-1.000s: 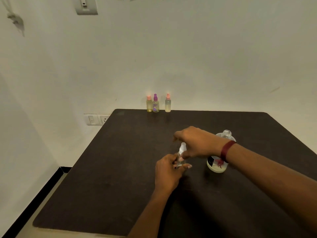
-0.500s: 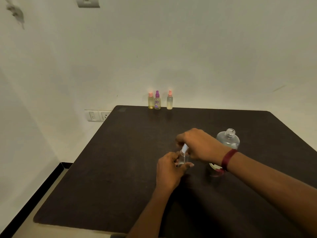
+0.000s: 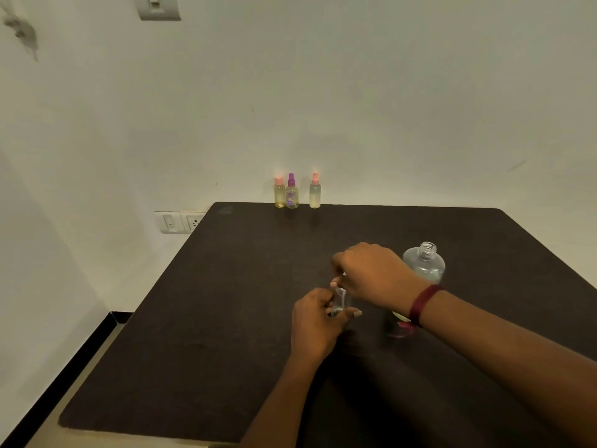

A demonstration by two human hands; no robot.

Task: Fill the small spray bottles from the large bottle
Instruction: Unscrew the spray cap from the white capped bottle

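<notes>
Three small spray bottles stand in a row at the far edge of the dark table (image 3: 226,318), against the wall: a pink-capped bottle (image 3: 279,196) on the left, a purple-capped bottle (image 3: 291,197) touching or just beside it, and a second pink-capped bottle (image 3: 315,194) a little apart on the right. All three hold pale liquid.

Near the middle of the table the left hand (image 3: 315,321) curls its fingers and thumb round a small clear bottle (image 3: 340,302), which stands upright on the surface. The right hand (image 3: 371,273) reaches over from the right and sits directly above it, fingertips bunched on the white spray top (image 3: 344,274). Only a sliver of that top shows.

The large bottle (image 3: 426,265) stands uncapped just right of the hands. The right wrist, with its dark red wristband (image 3: 423,305), crosses in front and hides its middle, while its label peeks out below.

A wall socket panel (image 3: 181,222) sits left of the table's far corner, and a switch plate (image 3: 158,8) is mounted higher up.
</notes>
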